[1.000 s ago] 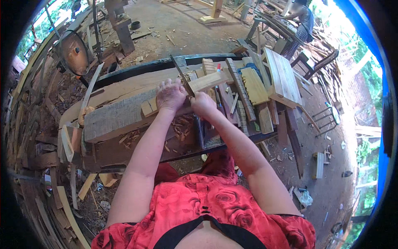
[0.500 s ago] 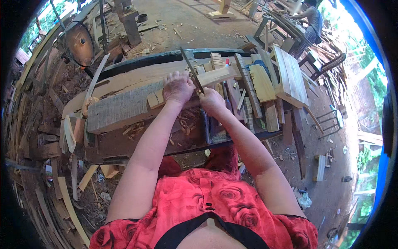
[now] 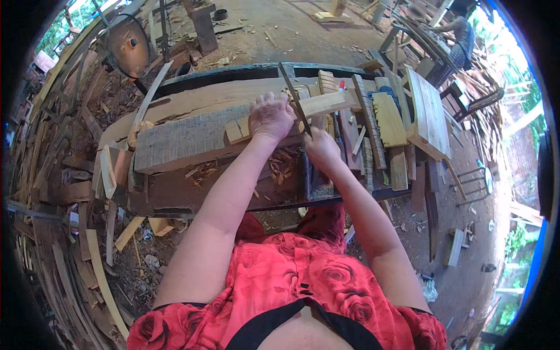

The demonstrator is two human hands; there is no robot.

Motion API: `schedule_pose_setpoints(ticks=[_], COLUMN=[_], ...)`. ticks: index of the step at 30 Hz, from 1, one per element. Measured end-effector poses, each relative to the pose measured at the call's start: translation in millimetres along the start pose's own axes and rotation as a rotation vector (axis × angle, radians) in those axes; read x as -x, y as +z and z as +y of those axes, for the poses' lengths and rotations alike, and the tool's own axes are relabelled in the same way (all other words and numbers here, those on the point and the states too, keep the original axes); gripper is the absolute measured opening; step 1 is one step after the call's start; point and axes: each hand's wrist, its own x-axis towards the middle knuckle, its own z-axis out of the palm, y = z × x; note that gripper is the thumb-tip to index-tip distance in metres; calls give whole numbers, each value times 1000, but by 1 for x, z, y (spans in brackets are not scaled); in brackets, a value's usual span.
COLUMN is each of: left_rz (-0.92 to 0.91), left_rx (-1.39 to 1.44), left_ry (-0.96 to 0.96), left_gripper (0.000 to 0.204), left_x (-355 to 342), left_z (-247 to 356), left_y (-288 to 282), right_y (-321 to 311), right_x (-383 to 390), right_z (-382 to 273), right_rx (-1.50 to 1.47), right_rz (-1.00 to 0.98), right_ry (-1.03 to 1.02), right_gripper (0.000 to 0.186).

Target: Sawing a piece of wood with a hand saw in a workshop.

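Outdoor woodworking yard, dirt ground littered with offcuts and shavings; scrap planks heaped along the left edge.

Head view: workbench (image 3: pixel 175 192) of rough dark timber runs across the middle. Thick grey plank (image 3: pixel 186 140) lies lengthwise on it. Pale wooden strip (image 3: pixel 324 105) lies across the plank's right end, angled up to the right. Left hand (image 3: pixel 270 116) rests palm down on the strip, fingers curled over it, pressing it to the plank. Right hand (image 3: pixel 322 150) closed around the handle end of a long dark metal tool (image 3: pixel 293 96); the blade slants up-left and crosses the strip just beside the left hand. Wood chips (image 3: pixel 280 166) scattered on the bench below both hands. Stack of pale boards (image 3: pixel 426 114) on the bench's right end. Round saw blade (image 3: pixel 129 46) stands upper left, well apart. Another person (image 3: pixel 461 26) bends at the top right edge
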Motion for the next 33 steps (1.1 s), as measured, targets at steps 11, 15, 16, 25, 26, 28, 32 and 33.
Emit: schedule_pose_setpoints(ticks=[11, 15, 16, 25, 26, 28, 32, 33], left_rz=[22, -4, -2, 41, 29, 23, 53, 58], left_rx=[-10, 3, -2, -37, -33, -32, -58, -59], left_ry=[40, -5, -12, -10, -6, -6, -34, -27], left_gripper=[22, 21, 21, 24, 24, 24, 25, 25], left_x=[-2, 2, 1, -5, -4, -4, -3, -4], left_z=[2, -3, -4, -2, -1, -1, -3, -3], left_y=[3, 4, 2, 4, 3, 2, 6, 7], right_y=[-1, 0, 0, -4, -6, -17, -29, -23], right_x=[-22, 29, 47, 38, 39, 42, 65, 69], right_z=[-2, 10, 16, 11, 12, 9, 13, 20], right_rx=[-73, -3, 14, 58, 57, 7, 24, 77], right_rz=[-66, -52, -94, -123, -121, -155, -1, 10], right_ry=[38, 18, 55, 63, 57, 74, -42, -87], right_gripper=[33, 32, 32, 30, 30, 34, 29, 26])
